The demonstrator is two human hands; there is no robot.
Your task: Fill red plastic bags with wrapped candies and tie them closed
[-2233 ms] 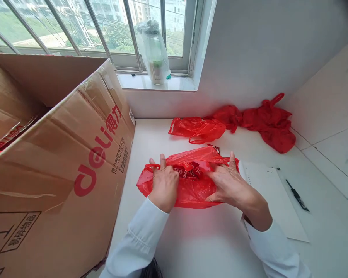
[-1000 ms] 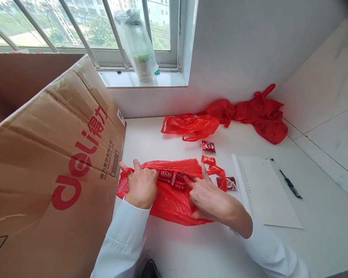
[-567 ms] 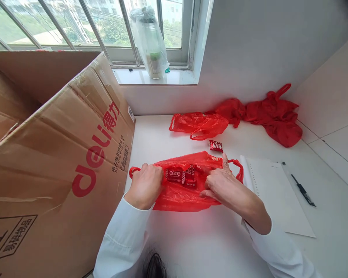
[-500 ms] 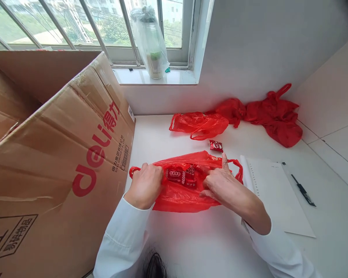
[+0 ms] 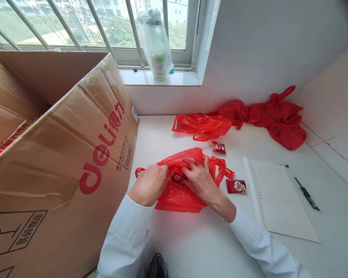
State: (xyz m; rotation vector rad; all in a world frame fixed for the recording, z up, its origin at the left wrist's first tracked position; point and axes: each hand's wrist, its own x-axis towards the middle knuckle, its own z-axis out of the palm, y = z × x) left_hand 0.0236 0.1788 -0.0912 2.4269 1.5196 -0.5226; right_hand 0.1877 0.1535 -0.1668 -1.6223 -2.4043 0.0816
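Note:
A red plastic bag (image 5: 178, 199) lies on the white table, its mouth spread toward me. My left hand (image 5: 149, 184) is closed on the bag's left edge near a handle loop. My right hand (image 5: 200, 179) reaches into the mouth from the right, fingers apart, with the fingertips at dark red snack packets (image 5: 176, 175) inside. Whether those fingers grip a packet is partly hidden by the plastic. Just right of the bag lie a dark red packet (image 5: 236, 186) and a smaller bright red packet (image 5: 229, 173). Another dark red packet (image 5: 219, 147) sits behind the bag.
On the left stands a large open cardboard box (image 5: 104, 135). Red bags (image 5: 203, 125) and a knotted red bundle (image 5: 278, 112) lie along the wall. A notebook (image 5: 284, 200) and pen (image 5: 307, 195) are at right. A bagged bottle (image 5: 159, 50) stands on the sill.
My right hand has moved left from the bag's right side into its mouth. Two packets now show on the table right of the bag. My left hand keeps its hold.

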